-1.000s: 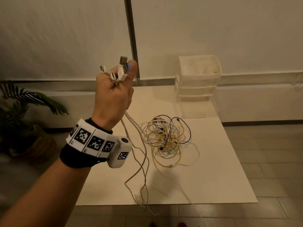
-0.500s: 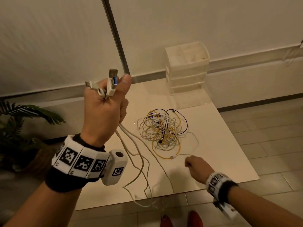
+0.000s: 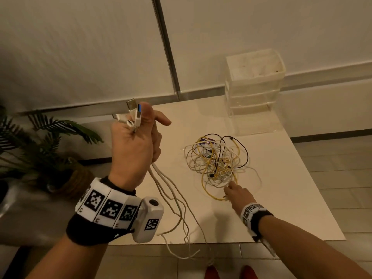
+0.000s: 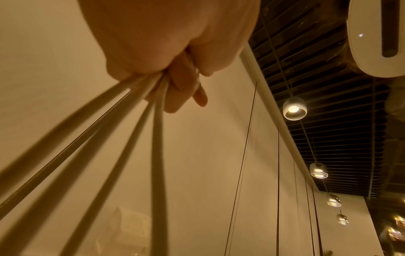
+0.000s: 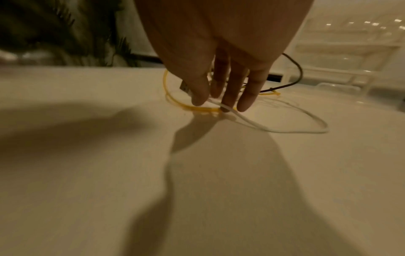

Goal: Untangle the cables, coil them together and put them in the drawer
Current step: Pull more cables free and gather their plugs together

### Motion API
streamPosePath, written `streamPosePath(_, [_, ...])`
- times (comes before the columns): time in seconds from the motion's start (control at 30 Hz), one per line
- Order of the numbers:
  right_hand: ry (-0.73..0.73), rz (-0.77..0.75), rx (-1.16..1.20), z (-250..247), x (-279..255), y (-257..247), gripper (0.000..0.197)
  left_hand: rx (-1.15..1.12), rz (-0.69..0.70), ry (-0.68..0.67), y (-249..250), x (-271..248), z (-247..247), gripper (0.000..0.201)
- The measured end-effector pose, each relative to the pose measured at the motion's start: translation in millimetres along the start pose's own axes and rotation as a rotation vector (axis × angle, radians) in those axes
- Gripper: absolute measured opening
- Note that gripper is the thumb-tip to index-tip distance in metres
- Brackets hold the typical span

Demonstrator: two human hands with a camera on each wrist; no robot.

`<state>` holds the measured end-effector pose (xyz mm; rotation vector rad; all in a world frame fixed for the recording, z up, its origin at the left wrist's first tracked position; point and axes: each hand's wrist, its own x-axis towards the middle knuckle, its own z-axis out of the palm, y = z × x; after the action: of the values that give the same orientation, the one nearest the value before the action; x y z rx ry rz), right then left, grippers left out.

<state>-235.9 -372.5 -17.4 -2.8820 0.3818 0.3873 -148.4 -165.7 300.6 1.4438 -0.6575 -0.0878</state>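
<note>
My left hand (image 3: 136, 146) is raised left of the table and grips several white cables (image 3: 171, 194). Their USB plugs (image 3: 136, 113) stick up past the thumb, and the loose ends hang over the table's front edge. The left wrist view shows the fist (image 4: 175, 52) closed round these cables (image 4: 157, 155). A tangle of white, yellow and black cables (image 3: 217, 160) lies mid-table. My right hand (image 3: 235, 192) reaches its near edge; the straight fingers (image 5: 228, 86) touch a white cable (image 5: 285, 130) and a yellow cable (image 5: 197, 108) beside a metal plug (image 5: 184, 87).
A translucent white drawer unit (image 3: 254, 83) stands at the back of the pale table (image 3: 291, 198), against the wall. A potted plant (image 3: 40, 141) stands on the floor to the left. Red shoe tips (image 3: 211, 272) show below the table's front edge.
My right hand came into view at the lower right and moved forward to the near edge of the tangle. My left hand kept hold of the white cables and sank a little.
</note>
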Motion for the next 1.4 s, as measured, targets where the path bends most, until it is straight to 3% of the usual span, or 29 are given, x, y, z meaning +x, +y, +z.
streamPosePath(0.17, [0.136, 0.076, 0.664, -62.1, -14.1, 14.2, 0.019, 0.024, -0.067, -0.030, -4.8, 6.7, 7.9, 0.021])
streamPosePath(0.23, [0.257, 0.036, 0.775, -99.1, -26.1, 19.5, 0.016, -0.003, -0.113, -0.051, -5.9, 11.7, 16.6, 0.015])
streamPosePath(0.33, [0.431, 0.001, 0.875, -150.0, -43.1, 25.2, 0.017, -0.110, -0.194, -0.077, -6.4, 21.5, 34.2, 0.024])
streamPosePath(0.53, [0.534, -0.097, 1.263, -245.6, -77.6, 1.5, 0.022, -0.180, -0.254, -0.203, -5.6, 35.8, 72.1, 0.036])
streamPosePath(0.73, [0.534, -0.197, 1.082, -309.9, -99.2, -37.2, 0.036, -0.193, -0.203, -0.323, 6.7, 39.0, 99.0, 0.048])
streamPosePath(0.83, [0.549, -0.230, 0.781, -327.0, -109.0, -51.9, 0.032, -0.180, -0.169, -0.335, 9.5, 37.0, 102.7, 0.038])
streamPosePath(0.97, [0.566, -0.255, 0.546, -337.3, -120.5, -63.0, 0.042, -0.191, -0.159, -0.335, 12.2, 36.6, 102.2, 0.044])
streamPosePath(1.17, [0.508, -0.297, 0.555, -331.5, -112.3, -63.7, 0.033, -0.154, -0.189, -0.304, 6.2, 33.0, 105.6, 0.065])
streamPosePath(1.4, [0.533, -0.394, 0.596, -327.1, -107.9, -64.3, 0.038, -0.014, -0.085, -0.162, 10.5, 37.4, 106.9, 0.052])
